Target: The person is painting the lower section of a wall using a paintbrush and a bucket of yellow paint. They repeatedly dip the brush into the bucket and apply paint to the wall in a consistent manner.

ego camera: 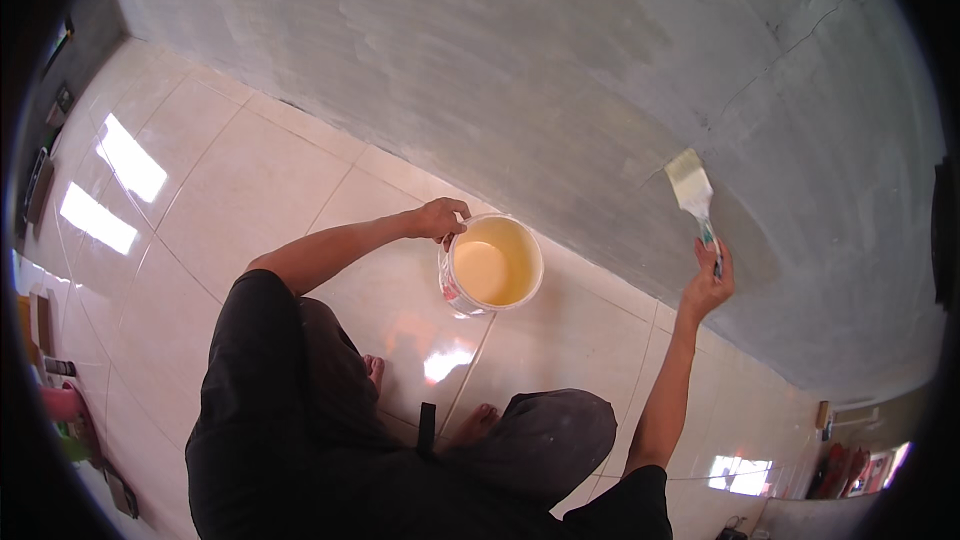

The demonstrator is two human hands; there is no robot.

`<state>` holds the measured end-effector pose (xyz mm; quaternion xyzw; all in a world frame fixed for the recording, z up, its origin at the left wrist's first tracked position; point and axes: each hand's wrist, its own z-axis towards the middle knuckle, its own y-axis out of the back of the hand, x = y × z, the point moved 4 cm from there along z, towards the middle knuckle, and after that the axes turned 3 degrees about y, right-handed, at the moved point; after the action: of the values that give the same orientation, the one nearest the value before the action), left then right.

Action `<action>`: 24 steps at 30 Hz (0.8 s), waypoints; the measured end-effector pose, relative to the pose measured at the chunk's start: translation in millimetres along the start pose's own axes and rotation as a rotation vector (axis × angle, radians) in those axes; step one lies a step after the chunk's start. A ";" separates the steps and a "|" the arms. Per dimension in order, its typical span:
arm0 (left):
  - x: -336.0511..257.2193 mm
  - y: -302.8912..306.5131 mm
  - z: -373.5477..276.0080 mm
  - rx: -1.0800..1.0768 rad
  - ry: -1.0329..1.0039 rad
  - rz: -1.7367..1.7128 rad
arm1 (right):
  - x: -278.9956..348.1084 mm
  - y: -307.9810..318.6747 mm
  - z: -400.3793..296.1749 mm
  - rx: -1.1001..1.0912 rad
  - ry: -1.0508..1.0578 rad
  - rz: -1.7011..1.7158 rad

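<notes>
My right hand (707, 281) grips the handle of a flat paintbrush (688, 178), whose pale, paint-coated bristles point up against the grey wall (480, 82). Darker, wet-looking streaks surround the bristles on that wall. With my left hand (441, 219) I hold the rim of a white plastic bucket (455, 292), fingers hooked over its upper left edge. Inside the bucket is a cream-yellow liquid (481, 271), well below the rim. The bucket is in front of my knees, close to the foot of the wall; whether its base touches the floor is hard to tell.
Glossy beige floor tiles (232, 157) run along the wall's base. A thin crack (780, 60) crosses the wall at upper right. Along the left rim are a small dark cylinder (60, 367) and a pink container (64, 403). Red items (840, 471) stand at far lower right.
</notes>
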<state>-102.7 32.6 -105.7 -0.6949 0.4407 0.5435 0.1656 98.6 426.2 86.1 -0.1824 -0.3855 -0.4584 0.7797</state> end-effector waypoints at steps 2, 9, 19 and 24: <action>2.8 -3.2 2.3 0.012 0.000 -0.023 | -9.5 53.5 0.4 -0.091 -0.023 -0.076; 1.9 -4.2 2.0 0.024 0.007 -0.004 | 18.9 51.9 -18.2 -0.105 0.006 0.002; -6.3 2.9 -3.1 -0.006 0.053 0.113 | 73.6 -179.9 -25.2 0.299 0.010 0.319; -14.9 2.2 -8.5 -0.023 0.069 0.134 | 41.2 -132.0 -8.2 0.185 0.022 0.272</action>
<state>-99.6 31.9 -88.7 -0.6841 0.4853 0.5343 0.1054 0.9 329.6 103.5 -0.1556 -0.3891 -0.3131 0.8523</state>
